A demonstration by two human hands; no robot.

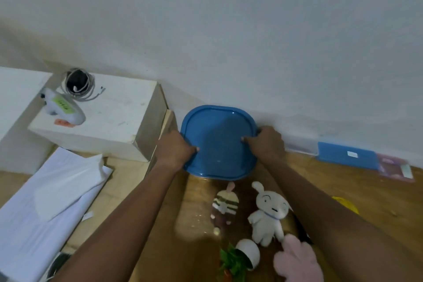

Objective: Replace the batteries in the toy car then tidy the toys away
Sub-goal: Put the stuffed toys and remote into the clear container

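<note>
A blue plastic lid [218, 142] of a clear storage box stands at the far edge of the wooden table, against the white wall. My left hand [176, 150] grips its left rim and my right hand [266, 143] grips its right rim. Nearer to me lie a white rabbit plush [266, 213], a striped brown-and-cream plush [225, 205], a pink plush [297, 260] and a small white pot with green leaves [242, 258], tipped on its side. No toy car or batteries show.
A white block [109, 119] at the left carries a coiled cable [77, 82] and a white handheld device [61, 107]. White cloth [50, 201] lies at lower left. A flat blue case [348, 155], a pink packet [394, 167] and something yellow [345, 204] sit on the right.
</note>
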